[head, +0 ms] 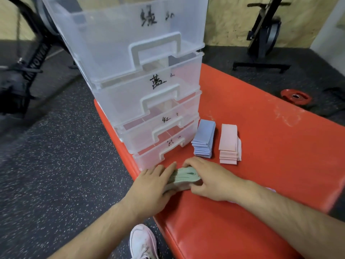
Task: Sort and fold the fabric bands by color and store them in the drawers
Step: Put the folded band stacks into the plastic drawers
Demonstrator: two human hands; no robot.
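A stack of folded green fabric bands [183, 177] lies on the red padded bench [261, 146], just in front of the drawer tower. My left hand [153, 184] presses flat against the stack's left side. My right hand [207, 179] curls over the top and right side, gripping the stack. A stack of blue bands [204, 139] and a stack of pink bands [228, 144] sit side by side behind my right hand. The clear plastic drawer tower [141, 90] has several drawers with handwritten labels; the top drawer [121, 34] stands pulled out.
A red weight plate [295, 96] lies on the dark speckled floor to the right. Black exercise machines stand at the back left [28, 62] and back right [263, 34]. My pink-white shoe [142, 242] is beside the bench's front edge.
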